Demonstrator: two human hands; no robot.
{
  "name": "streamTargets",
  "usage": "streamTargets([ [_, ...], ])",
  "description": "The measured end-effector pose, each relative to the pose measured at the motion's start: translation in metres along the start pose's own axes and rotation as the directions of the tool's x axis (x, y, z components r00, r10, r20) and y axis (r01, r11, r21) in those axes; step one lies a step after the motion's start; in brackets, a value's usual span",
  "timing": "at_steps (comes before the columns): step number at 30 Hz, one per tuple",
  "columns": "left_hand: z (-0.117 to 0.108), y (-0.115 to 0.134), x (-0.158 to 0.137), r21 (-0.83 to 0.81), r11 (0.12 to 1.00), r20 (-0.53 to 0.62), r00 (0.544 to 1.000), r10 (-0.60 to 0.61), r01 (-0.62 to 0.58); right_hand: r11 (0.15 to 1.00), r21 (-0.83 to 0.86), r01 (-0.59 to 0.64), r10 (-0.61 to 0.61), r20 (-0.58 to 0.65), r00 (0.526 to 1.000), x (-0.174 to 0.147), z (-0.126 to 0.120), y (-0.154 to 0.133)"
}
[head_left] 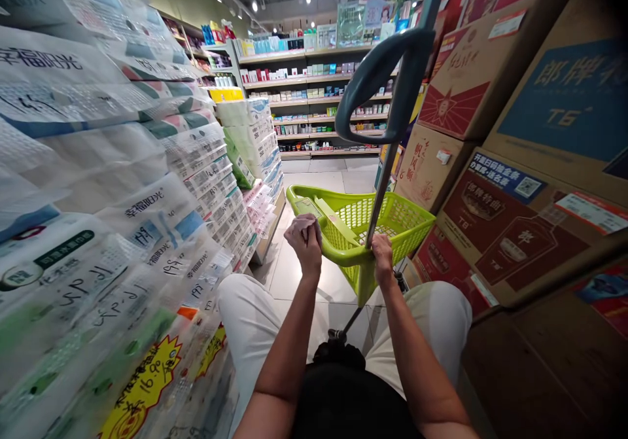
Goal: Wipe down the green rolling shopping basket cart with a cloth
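Observation:
A lime-green plastic shopping basket (343, 256) on a trolley frame stands right in front of my knees. My left hand (308, 246) is closed on a greyish-pink cloth (300, 228), held at the basket's left rim. My right hand (383, 254) is wrapped round the near rim, beside the metal pole (384, 190); its fingertips are partly hidden. Above the basket, the pole carries a dark grey loop handle (349, 95), which neither hand touches. Inside the basket's left part lies a pale green flat strip (337, 222).
Packs of tissue paper (167, 210) are piled high on my left, with a yellow price sign (147, 386). Printed cardboard cartons (520, 229) are stacked close on my right. A tiled aisle floor (318, 180) leads to shelves (314, 102) of small boxed goods.

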State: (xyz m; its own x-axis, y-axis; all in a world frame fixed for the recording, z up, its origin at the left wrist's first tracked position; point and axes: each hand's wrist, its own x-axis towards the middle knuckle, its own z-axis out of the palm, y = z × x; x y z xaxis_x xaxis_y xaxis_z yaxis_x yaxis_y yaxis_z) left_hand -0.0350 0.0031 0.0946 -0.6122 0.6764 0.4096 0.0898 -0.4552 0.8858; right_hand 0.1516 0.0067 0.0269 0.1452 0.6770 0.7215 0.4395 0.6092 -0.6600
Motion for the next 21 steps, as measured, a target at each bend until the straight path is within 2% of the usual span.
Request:
streamTargets([
  [2, -0.008, 0.010, 0.001, 0.201, 0.969, 0.130, 0.984, 0.122, -0.146, 1.000, 0.008, 0.004, -0.003, -0.014, 1.000, 0.002, 0.001, 0.002],
  [4, -0.017, 0.023, -0.015, 0.316, 0.898, 0.286, 0.933, 0.218, -0.307, 1.000, 0.010, -0.001, 0.002, -0.047, 0.999, 0.003, 0.001, 0.006],
  [7, -0.025, 0.039, -0.043, 0.367, 0.787, 0.465, 0.830, 0.307, -0.497, 1.000, -0.002, -0.019, 0.019, -0.089, 0.996, 0.003, -0.001, 0.011],
  [9, -0.025, 0.041, -0.045, 0.380, 0.743, 0.521, 0.791, 0.320, -0.551, 0.999, -0.035, -0.015, 0.010, -0.126, 0.992, -0.001, -0.002, 0.008],
  [11, -0.019, 0.037, -0.034, 0.407, 0.734, 0.502, 0.804, 0.317, -0.544, 0.993, -0.116, -0.002, -0.027, -0.246, 0.969, -0.010, -0.002, -0.001],
  [13, -0.012, 0.029, -0.019, 0.426, 0.747, 0.448, 0.836, 0.317, -0.511, 0.969, -0.247, -0.009, -0.101, -0.429, 0.898, -0.020, -0.001, -0.015],
  [14, -0.009, 0.025, -0.014, 0.425, 0.754, 0.424, 0.846, 0.324, -0.501, 0.952, -0.306, 0.020, -0.170, -0.473, 0.865, -0.025, 0.001, -0.022],
  [15, -0.007, 0.021, -0.012, 0.416, 0.760, 0.410, 0.849, 0.332, -0.499, 0.933, -0.349, 0.088, -0.250, -0.455, 0.854, -0.028, 0.002, -0.030],
  [16, -0.005, 0.018, -0.013, 0.398, 0.770, 0.403, 0.849, 0.342, -0.499, 0.914, -0.366, 0.177, -0.318, -0.372, 0.872, -0.029, 0.004, -0.039],
  [18, -0.006, 0.013, -0.021, 0.326, 0.811, 0.386, 0.852, 0.354, -0.485, 0.892, -0.343, 0.294, -0.366, -0.167, 0.915, -0.026, 0.009, -0.053],
  [19, -0.008, 0.012, -0.028, 0.276, 0.839, 0.377, 0.856, 0.354, -0.468, 0.894, -0.314, 0.319, -0.366, -0.104, 0.925, -0.023, 0.012, -0.060],
  [21, -0.012, 0.008, -0.042, 0.177, 0.890, 0.358, 0.870, 0.340, -0.421, 0.930, -0.261, 0.258, -0.305, -0.159, 0.939, -0.016, 0.016, -0.069],
])
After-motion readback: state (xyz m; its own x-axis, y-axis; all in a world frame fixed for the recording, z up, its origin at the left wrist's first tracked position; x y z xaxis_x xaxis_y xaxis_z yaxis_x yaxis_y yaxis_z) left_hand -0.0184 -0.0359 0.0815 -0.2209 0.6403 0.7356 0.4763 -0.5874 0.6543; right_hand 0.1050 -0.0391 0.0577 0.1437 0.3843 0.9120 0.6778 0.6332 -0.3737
